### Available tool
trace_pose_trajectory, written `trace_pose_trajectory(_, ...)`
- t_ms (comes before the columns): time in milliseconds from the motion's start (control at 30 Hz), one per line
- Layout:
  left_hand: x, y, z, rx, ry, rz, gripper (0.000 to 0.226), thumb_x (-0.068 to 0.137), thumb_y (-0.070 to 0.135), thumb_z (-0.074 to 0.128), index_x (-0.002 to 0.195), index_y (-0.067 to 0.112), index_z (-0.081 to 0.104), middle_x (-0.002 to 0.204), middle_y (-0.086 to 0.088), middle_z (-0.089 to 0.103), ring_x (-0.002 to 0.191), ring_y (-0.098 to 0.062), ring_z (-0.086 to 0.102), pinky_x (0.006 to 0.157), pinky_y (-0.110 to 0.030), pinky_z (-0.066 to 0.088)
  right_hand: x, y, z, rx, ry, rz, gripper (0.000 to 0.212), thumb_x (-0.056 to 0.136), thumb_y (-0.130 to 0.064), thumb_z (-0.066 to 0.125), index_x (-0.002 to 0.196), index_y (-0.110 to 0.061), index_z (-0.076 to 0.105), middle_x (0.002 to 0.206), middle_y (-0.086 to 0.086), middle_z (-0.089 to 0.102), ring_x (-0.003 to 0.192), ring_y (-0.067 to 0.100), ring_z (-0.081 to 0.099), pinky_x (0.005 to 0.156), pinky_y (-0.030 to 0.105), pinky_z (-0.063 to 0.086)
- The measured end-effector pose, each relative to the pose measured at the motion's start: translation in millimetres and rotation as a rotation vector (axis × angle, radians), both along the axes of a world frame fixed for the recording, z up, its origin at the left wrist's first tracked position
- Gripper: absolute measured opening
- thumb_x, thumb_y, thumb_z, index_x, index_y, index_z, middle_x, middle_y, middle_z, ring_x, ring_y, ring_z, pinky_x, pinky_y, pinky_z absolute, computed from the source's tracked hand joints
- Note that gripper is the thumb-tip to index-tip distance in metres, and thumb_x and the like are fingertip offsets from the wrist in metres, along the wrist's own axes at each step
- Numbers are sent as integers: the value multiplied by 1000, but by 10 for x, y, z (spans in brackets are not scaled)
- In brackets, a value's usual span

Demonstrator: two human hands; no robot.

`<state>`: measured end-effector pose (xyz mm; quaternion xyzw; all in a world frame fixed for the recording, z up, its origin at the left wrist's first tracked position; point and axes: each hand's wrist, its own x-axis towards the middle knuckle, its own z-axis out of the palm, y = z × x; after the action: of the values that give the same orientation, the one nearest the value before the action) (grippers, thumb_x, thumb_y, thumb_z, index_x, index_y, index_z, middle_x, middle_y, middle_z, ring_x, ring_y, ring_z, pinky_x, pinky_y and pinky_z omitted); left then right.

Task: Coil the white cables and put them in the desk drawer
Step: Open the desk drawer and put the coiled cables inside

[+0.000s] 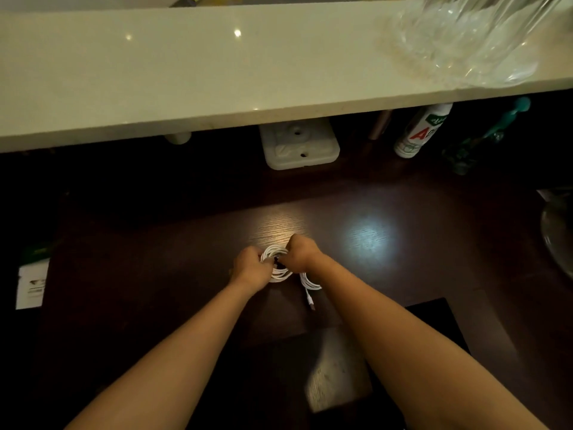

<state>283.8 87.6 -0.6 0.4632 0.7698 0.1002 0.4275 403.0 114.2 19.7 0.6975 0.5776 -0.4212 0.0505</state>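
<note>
Much of the scene is lost in shadow: the dark wooden desk (pixel 356 212) fades to black at both sides, and the fingers of both hands curl out of sight around the white cable (pixel 277 262), so exactly how they pinch it cannot be made out. The left hand (pixel 249 268) and right hand (pixel 299 254) sit close together, both closed on the coil, which is held just above the desk near its middle. The loops form a rough ring, while a loose tail (pixel 308 290) trails toward the viewer, its connector pointing at the near edge. A dark recess (pixel 434 324) below the right forearm may be a drawer; its contents are unreadable. Under the pale shelf (pixel 186 72), a white power strip (pixel 299 144) and a spray can (pixel 418 131) are partly hidden. A clear plastic container (pixel 471 35), cut off at the top right, looks empty.
</note>
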Motion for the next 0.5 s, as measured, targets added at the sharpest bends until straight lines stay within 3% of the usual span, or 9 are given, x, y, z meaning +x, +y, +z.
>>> trace_pose_trajectory(100, -2, 38, 68, -68, -323, 118, 40, 81, 25, 75, 115, 8, 63, 104, -11, 71, 94, -26, 68, 70, -30, 48, 160, 8, 131, -37, 87, -105, 34, 84, -24, 69, 106, 0, 60, 104, 16, 68, 92, 30, 69, 73, 37, 58)
trace_pose_trajectory(233, 221, 95, 299, -89, -480, 141, 34, 80, 9, 75, 110, 3, 59, 93, -15, 67, 72, -21, 64, 56, -28, 49, 424, -47, 310, 8, 100, -146, 28, 82, -19, 70, 99, 4, 67, 97, 20, 74, 88, 32, 72, 75, 40, 59)
trace_pose_trajectory(300, 383, 53, 359, -94, -475, 109, 24, 83, 8, 72, 102, 8, 57, 87, -12, 64, 69, -20, 63, 58, -30, 53, 564, -99, 313, 28, 73, -144, 30, 82, -22, 70, 100, 1, 67, 100, 18, 73, 93, 31, 71, 74, 38, 56)
trace_pose_trajectory(400, 579, -41, 267, -52, -351, 59, 17, 81, 17, 72, 81, 18, 55, 87, -10, 68, 87, -30, 69, 78, -40, 59, 708, -194, 241, 45, 27, -104, 28, 85, -26, 66, 100, -3, 67, 103, 16, 71, 98, 31, 67, 68, 30, 46)
trace_pose_trajectory(500, 708, -162, 177, 20, -175, -8, 10, 83, 25, 68, 83, 20, 59, 94, -7, 71, 91, -26, 68, 71, -30, 51, 767, -282, 86, 82, -25, -74, 21, 88, -22, 61, 94, -2, 66, 103, 17, 70, 97, 31, 65, 66, 27, 40)
